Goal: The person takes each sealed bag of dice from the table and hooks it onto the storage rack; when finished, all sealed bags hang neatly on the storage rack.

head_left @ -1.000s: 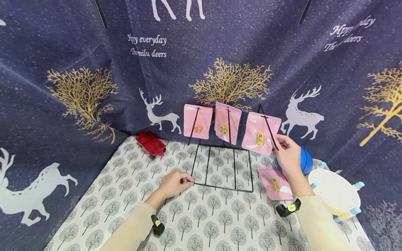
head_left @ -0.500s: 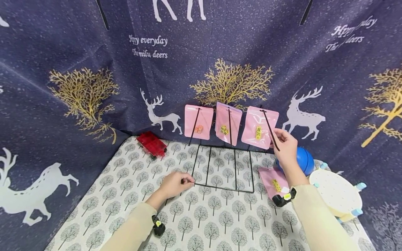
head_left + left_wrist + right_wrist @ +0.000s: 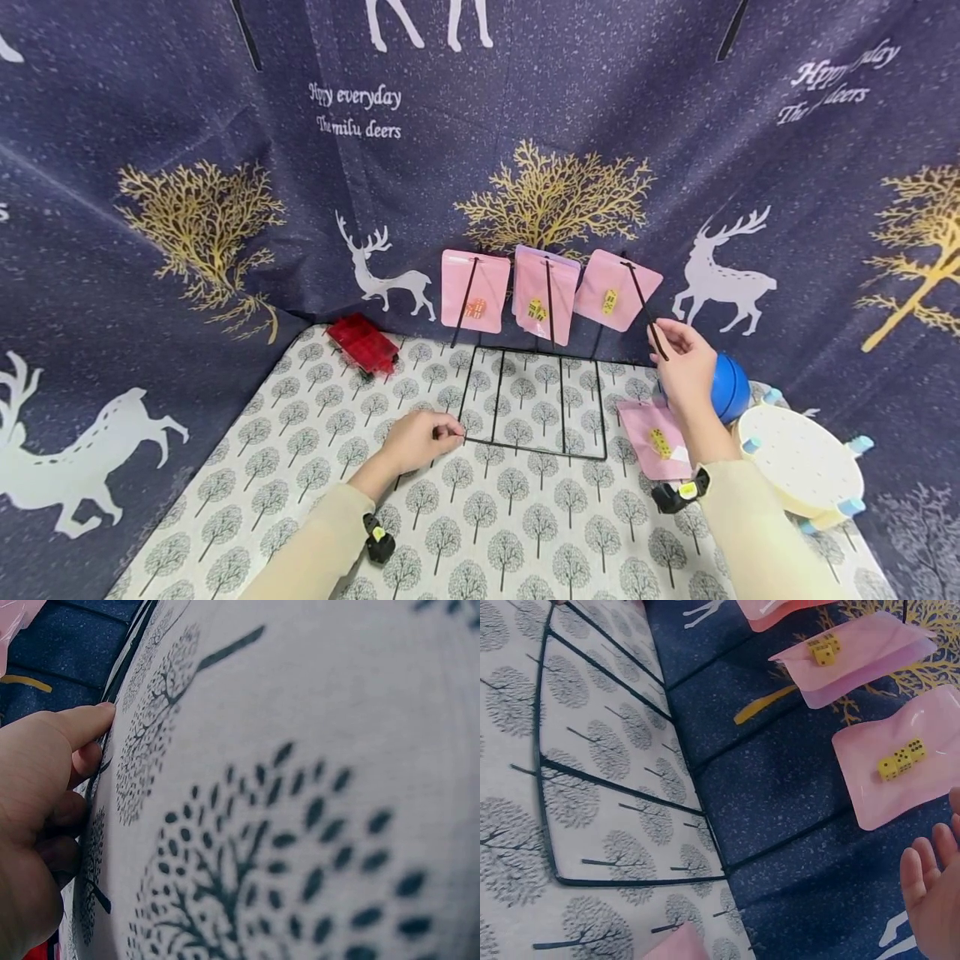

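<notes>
My left hand pinches the front left corner of a black wire display rack. Three hooks on the rack carry pink zip pouches. The left pouch shows orange dice, the middle pouch yellow dice. On the right hook hangs another pink pouch with yellow dice, tilted. My right hand is beside that hook's tip, below and right of the pouch; in the right wrist view its fingers are loose and apart from the pouch. Another pink pouch lies on the table under my right forearm.
A blue ball-like object lies behind my right wrist. Next to it, at right, stands a cream perforated stool-like piece with light blue legs. Red translucent packets lie at the back left. A dark printed cloth hangs behind the table.
My right hand has let go of the right pouch, which now hangs on its hook and has swung up and left. The left hand has stayed on the rack.
</notes>
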Tool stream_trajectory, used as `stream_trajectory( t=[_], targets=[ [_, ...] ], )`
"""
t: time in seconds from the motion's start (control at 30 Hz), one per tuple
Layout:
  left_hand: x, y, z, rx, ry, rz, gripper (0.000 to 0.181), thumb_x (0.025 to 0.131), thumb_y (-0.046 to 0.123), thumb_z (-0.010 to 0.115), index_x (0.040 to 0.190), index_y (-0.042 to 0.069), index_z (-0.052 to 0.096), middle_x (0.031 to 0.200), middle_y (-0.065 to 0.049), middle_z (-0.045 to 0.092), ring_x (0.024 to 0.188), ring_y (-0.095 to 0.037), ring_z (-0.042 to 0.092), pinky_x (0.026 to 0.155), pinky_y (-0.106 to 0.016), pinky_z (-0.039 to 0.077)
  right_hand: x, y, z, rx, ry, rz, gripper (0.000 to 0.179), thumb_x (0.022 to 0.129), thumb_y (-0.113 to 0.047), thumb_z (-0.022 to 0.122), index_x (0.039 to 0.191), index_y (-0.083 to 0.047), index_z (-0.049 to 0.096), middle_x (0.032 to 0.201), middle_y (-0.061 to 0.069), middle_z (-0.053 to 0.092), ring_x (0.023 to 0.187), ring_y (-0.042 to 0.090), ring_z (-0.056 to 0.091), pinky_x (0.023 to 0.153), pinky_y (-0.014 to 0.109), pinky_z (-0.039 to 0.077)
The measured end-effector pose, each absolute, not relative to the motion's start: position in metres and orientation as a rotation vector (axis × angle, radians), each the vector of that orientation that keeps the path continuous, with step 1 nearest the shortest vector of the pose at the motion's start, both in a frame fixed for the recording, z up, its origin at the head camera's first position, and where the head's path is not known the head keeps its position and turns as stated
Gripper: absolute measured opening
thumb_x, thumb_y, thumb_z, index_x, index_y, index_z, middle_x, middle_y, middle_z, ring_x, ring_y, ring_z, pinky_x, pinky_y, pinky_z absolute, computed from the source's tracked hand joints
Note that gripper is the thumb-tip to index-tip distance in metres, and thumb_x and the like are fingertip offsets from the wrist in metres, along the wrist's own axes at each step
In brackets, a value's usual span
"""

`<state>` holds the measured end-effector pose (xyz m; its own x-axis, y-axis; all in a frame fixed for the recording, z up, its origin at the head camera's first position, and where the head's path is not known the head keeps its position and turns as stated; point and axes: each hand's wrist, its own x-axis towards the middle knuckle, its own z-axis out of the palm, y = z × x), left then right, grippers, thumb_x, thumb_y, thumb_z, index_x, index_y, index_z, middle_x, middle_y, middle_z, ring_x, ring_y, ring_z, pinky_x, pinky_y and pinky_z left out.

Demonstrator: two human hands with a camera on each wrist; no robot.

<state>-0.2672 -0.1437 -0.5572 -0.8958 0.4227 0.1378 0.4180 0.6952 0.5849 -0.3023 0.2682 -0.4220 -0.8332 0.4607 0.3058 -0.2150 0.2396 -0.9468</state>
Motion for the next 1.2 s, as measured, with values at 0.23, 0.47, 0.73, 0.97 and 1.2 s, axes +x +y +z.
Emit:
stream_trajectory(
  t=[0.23, 0.47, 0.73, 0.97, 1.2],
  targets=[
    [-0.266, -0.143, -0.557, 0.714, 2.893, 0.983, 0.006, 0.095, 0.031, 0.078, 0.101, 0.032, 0.077, 0.077, 0.023, 0.059, 0.065, 0.0, 0.055, 0.061, -0.026, 0.047, -0.278, 0.27, -0.427, -0.268, -2.102, 1.545, 0.033, 0.097, -0.022, 0.076, 0.121, 0.0, 0.071, 0.092, -0.009, 0.071, 0.081, 0.001, 0.066, 0.068, 0.013, 0.054],
    [-0.266, -0.143, -0.558, 0.715, 2.895, 0.983, 0.007, 0.095, 0.03, 0.078, 0.101, 0.032, 0.077, 0.078, 0.023, 0.059, 0.065, 0.0, 0.054, 0.06, -0.025, 0.047, -0.252, 0.271, -0.433, -0.177, -2.158, 1.439, 0.035, 0.097, -0.024, 0.077, 0.12, 0.001, 0.071, 0.093, -0.011, 0.069, 0.085, -0.001, 0.065, 0.076, 0.011, 0.052],
    [-0.267, -0.142, -0.56, 0.745, 2.906, 1.006, 0.007, 0.094, 0.029, 0.078, 0.101, 0.031, 0.078, 0.077, 0.022, 0.06, 0.065, 0.0, 0.055, 0.06, -0.025, 0.047, -0.226, 0.276, -0.445, -0.125, -2.207, 1.317, 0.033, 0.096, -0.024, 0.078, 0.119, -0.002, 0.071, 0.095, -0.01, 0.072, 0.087, -0.003, 0.064, 0.074, 0.009, 0.049],
    [-0.269, -0.142, -0.56, 0.747, 2.908, 1.016, 0.007, 0.094, 0.03, 0.079, 0.1, 0.032, 0.078, 0.076, 0.022, 0.059, 0.066, 0.0, 0.055, 0.061, -0.025, 0.048, -0.209, 0.279, -0.471, -0.22, -2.253, 1.254, 0.035, 0.095, -0.027, 0.079, 0.12, -0.004, 0.071, 0.103, 0.008, 0.074, 0.084, -0.006, 0.062, 0.076, 0.007, 0.047],
    [-0.269, -0.142, -0.56, 0.733, 2.903, 1.014, 0.007, 0.094, 0.033, 0.079, 0.1, 0.034, 0.077, 0.076, 0.023, 0.059, 0.065, 0.0, 0.055, 0.06, -0.025, 0.047, -0.196, 0.285, -0.497, -0.366, -2.365, 1.213, 0.05, 0.096, -0.035, 0.076, 0.13, 0.0, 0.065, 0.12, 0.021, 0.069, 0.101, 0.018, 0.065, 0.082, 0.018, 0.046]
  ],
)
